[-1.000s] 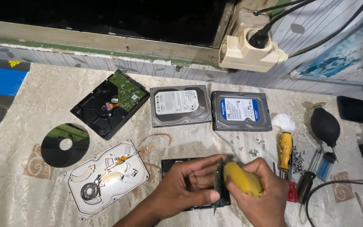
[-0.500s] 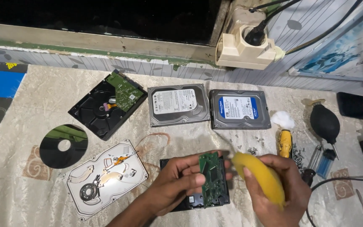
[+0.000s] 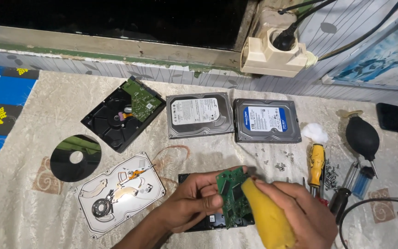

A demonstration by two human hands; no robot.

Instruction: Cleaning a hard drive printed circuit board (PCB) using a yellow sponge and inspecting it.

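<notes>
Green circuit board [image 3: 231, 197] stands tilted on edge at six o'clock in the view, pinched by the left hand [image 3: 194, 203] over a black drive body [image 3: 208, 221] lying on the tabletop [image 3: 33, 216]. The right hand [image 3: 300, 214] is closed around a yellow sponge [image 3: 266, 216] whose tip touches the board's face. Judging by this, light strokes along the board, with the left fingers bracing its edges, not the chips, would serve best. At nine o'clock of the board lies an opened drive [image 3: 118, 196]; at twelve, two closed hard drives [image 3: 199, 114]; at three, loose screws [image 3: 330, 170] and a yellow-handled screwdriver [image 3: 316, 163], worth keeping clear of the elbow.
</notes>
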